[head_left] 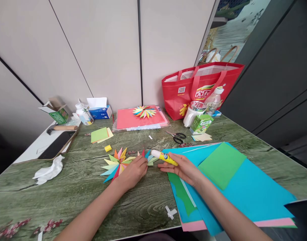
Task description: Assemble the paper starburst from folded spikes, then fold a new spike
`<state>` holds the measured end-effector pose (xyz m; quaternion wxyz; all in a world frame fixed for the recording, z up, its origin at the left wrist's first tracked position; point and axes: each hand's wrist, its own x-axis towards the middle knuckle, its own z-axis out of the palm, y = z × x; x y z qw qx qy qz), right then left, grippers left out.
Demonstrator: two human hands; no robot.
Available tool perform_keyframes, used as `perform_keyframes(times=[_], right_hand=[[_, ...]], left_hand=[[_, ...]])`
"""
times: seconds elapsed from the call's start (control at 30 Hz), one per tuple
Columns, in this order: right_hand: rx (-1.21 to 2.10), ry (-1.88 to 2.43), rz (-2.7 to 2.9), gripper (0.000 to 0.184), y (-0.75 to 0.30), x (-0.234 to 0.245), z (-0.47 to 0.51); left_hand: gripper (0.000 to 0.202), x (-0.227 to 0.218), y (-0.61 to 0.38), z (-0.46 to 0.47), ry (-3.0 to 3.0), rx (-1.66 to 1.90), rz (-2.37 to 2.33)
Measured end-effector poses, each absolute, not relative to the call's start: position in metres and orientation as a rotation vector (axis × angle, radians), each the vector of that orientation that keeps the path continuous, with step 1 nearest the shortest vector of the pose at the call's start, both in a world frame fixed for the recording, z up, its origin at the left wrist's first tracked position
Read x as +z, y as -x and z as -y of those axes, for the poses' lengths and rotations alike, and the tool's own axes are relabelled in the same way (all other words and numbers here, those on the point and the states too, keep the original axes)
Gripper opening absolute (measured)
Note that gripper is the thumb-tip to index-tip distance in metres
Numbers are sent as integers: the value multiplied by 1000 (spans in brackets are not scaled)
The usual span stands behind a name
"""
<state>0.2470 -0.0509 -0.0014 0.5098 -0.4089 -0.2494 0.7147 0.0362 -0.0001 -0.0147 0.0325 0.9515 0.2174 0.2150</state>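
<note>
My left hand [133,171] rests with curled fingers on a half-built fan of pointed coloured paper pieces [116,163] on the green wood-grain table [80,187], pressing its right side. My right hand [185,168] grips a yellow glue stick [164,157], its white tip aimed left toward a few loose paper points [148,158] beside the fan. A yellow cap [108,148] lies just behind the fan.
Large blue, green and pink sheets [246,187] cover the right side. Scissors [177,137], a finished paper star on red sheets [144,112], a red bag [201,88], a green carton [200,124], tissue box [100,110], crumpled tissue [49,171] and a tablet [56,144] stand around.
</note>
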Motion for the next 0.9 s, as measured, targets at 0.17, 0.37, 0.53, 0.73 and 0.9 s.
perform_keyframes(times=[0.17, 0.37, 0.53, 0.73, 0.9], right_hand=[[1828, 839, 495, 19, -235, 4, 43], [1815, 738, 334, 14, -231, 9, 32], [1822, 745, 229, 16, -228, 13, 31], [1834, 713, 367, 19, -228, 27, 33], [1573, 918, 801, 26, -235, 58, 40]], left_hand=[[14, -11, -35, -4, -2766, 963, -703], [21, -3, -36, -9, -2619, 1077, -670], [26, -8, -34, -10, -2546, 1043, -749], [16, 4, -40, -8, -2139, 1095, -959], [24, 42, -39, -5, -1538, 993, -1165]])
